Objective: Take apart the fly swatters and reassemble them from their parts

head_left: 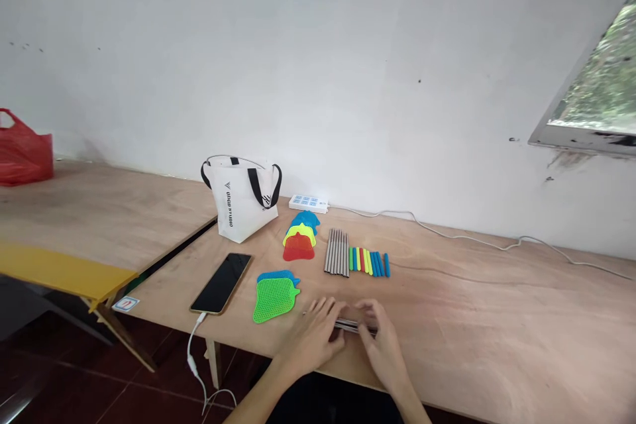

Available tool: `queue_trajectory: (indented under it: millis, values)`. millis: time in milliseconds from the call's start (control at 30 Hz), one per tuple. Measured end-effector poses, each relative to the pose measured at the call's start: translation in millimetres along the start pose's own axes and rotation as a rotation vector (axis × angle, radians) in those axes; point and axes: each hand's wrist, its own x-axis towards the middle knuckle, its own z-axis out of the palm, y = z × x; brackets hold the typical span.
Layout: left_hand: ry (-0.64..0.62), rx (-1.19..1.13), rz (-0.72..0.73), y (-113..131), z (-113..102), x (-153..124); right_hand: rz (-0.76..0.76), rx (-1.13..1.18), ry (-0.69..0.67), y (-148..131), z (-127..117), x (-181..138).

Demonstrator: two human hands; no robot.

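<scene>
Near the table's front edge lies a small bundle of thin metal rods (348,325), crosswise in front of me. My left hand (318,330) curls over its left end, hiding most of that part. At the other end, my right hand (381,336) grips it between thumb and bent fingers. Just beyond my hands, more silver metal rods (336,253) lie side by side. To their right is a row of short coloured handles (368,262) in green, blue, red and yellow. Left of my hands rests a green mesh fly swatter head (275,299), partly covering a blue one (278,275).
Red (299,248), yellow and blue swatter heads overlap farther back. A phone (222,283) with a white cable (191,361) lies at left. Behind stand a white bag (238,212) and a power strip (308,204), its cord (447,235) running right along the wall.
</scene>
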Motion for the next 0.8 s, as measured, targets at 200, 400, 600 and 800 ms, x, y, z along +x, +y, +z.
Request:
queue_trajectory:
  millis: [200,400,600,800]
  values:
    - [0.008,0.011,0.037,1.1,-6.3,0.6,-0.104,-0.314,-0.363,34.4,-30.9,95.0]
    - [-0.013,-0.023,0.031,4.1,-9.6,1.9,-0.053,-0.478,-0.648,61.4,-29.1,176.9]
    - [-0.021,-0.060,0.018,1.5,-7.3,1.2,-0.064,-0.462,-0.765,77.3,-17.2,204.7]
    - [-0.033,-0.045,0.020,0.1,-7.2,0.9,-0.078,-0.440,-0.778,80.1,-16.3,208.7]
